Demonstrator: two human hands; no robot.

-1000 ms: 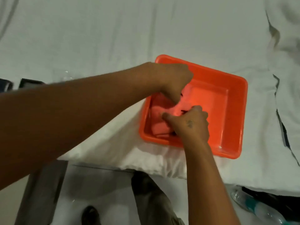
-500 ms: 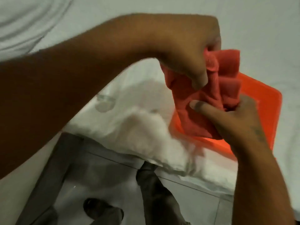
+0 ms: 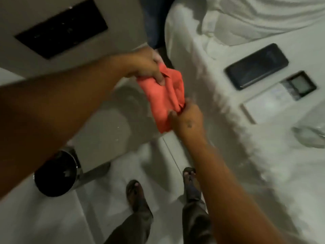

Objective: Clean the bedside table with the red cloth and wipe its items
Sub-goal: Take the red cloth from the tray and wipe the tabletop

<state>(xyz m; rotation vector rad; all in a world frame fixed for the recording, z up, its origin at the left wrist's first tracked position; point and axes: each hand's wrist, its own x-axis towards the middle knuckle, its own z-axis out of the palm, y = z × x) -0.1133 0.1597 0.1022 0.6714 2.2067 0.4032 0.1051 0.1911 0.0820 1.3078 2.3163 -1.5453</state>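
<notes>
The red cloth [image 3: 163,99] hangs bunched between both my hands, above the grey bedside table [image 3: 109,124]. My left hand [image 3: 147,66] pinches its upper edge. My right hand [image 3: 187,117] grips its lower right corner. On the white bed at the right lie a black phone [image 3: 256,66], a white remote with a small screen [image 3: 277,97] and a clear glass item [image 3: 311,136], partly cut off by the frame edge.
A black panel [image 3: 61,30] is set in the grey wall surface at upper left. A round black bin [image 3: 56,173] stands on the pale floor at lower left. My two feet in dark sandals [image 3: 135,194] are on the floor between table and bed [image 3: 228,155].
Both hands lifted the red cloth out of the orange tub. The view has swung left, away from the tub, toward the bedside table and floor; the tub is out of sight.
</notes>
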